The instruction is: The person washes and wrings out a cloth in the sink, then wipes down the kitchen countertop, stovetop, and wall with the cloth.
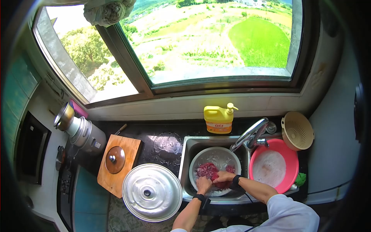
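Both bare hands work inside a round, light grey basin (pixel 196 158) set in the stainless-steel sink (pixel 185 154), with clear water in it. The soft, mottled red-and-white mass (pixel 207 170) lies in this basin, partly under the hands; its material is too small to tell. The left hand (pixel 203 184) is closed, its curled fingers gripping the near left part of the mass. The right hand (pixel 223 177) reaches in from the right, its fingers bent and closed on the mass just beside the left hand. More of the red mass shows beyond and below the right hand. Each wrist wears a black band.

The chrome faucet (pixel 252 133) angles over the far right rim of the grey basin. To the right, a round pink plastic basin (pixel 292 170) holds whitish, foamy water, and a beige plastic colander (pixel 298 130) is behind it, near the wall. A yellow plastic pump bottle (pixel 218 119) with an orange label stands behind the sink, by the window (pixel 228 80).

Left of the sink, a large round silver metal lid (pixel 152 192) lies with its knob up, close to a wooden cutting board (pixel 110 176) on the black tabletop (pixel 152 133). A smaller brown lid (pixel 115 159) with a metal rim rests on the board.
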Tool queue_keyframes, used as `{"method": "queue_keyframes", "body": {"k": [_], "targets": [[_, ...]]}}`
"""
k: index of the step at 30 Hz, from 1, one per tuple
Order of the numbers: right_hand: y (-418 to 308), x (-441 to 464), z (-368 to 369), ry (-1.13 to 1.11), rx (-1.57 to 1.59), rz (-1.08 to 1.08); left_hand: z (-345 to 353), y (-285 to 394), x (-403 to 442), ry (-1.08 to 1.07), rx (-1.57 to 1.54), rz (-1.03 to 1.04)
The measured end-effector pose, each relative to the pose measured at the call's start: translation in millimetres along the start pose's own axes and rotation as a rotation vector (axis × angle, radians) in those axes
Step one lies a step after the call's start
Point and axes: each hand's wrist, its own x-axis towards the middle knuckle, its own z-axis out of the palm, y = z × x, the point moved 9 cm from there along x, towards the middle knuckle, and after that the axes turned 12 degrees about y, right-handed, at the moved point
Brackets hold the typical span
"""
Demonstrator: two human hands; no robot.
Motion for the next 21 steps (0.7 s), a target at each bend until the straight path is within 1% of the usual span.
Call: {"method": "queue_keyframes", "body": {"k": [1,2,3,5,6,7,9,11,12,13,15,16,17,19,20,21], "targets": [[-10.7,-10.9,-27.2,0.149,0.309,-0.002,-5.7,-5.4,-0.7,0.032,-0.125,-0.143],[-59.7,-53.5,-70.0,0.168,0.546,-0.068,-2.3,-10.7,0.5,0.061,-0.205,-0.185],[-68.2,-60.8,-79.5,0.177,0.542,-0.066,-2.1,-5.8,0.8,0.062,-0.210,-0.175],[-86.2,-75.9,-107.6,0.340,0.697,-0.214,25.9,7.2,-11.1,-0.291,-0.647,-0.332],[-93.3,-82.7,-118.0,0.351,0.699,-0.216,16.3,27.9,-15.2,-0.314,-0.886,-0.276],[-101.6,-92.1,-130.8,0.390,0.681,-0.250,9.3,35.8,-15.1,-0.318,-0.881,-0.270],[-100.3,-94.2,-136.4,0.434,0.659,-0.281,-17.4,74.4,-10.6,-0.403,-1.611,-0.343],[-73.9,-73.0,-141.6,0.625,0.515,-0.262,-64.5,111.6,-11.0,-0.442,-1.801,-0.208],[-71.3,-68.9,-144.8,0.594,0.587,-0.301,-84.3,119.2,-21.3,-0.563,-1.654,-0.279],[-62.6,-59.0,-140.3,0.596,0.588,-0.303,-70.5,109.1,-11.3,-0.563,-1.653,-0.276],[-36.2,-31.8,-119.2,0.532,0.549,-0.172,-31.8,72.7,23.8,-0.442,-1.201,-0.162],[-25.0,-27.0,-114.6,0.547,0.497,-0.094,-37.8,60.6,26.9,-0.350,-1.110,-0.201],[-8.7,-21.6,-115.9,0.613,0.344,0.039,-29.1,45.9,39.2,-0.348,-1.108,-0.197],[29.0,-17.1,-110.4,0.636,0.493,0.187,-2.3,-25.3,72.2,-0.061,-1.294,-0.500],[58.7,-9.8,-105.3,0.798,0.418,0.331,2.5,-31.8,74.6,-0.061,-1.290,-0.498],[88.3,-4.2,-92.4,0.954,0.337,0.478,3.2,-45.1,76.4,0.044,-1.216,-0.532]]}}
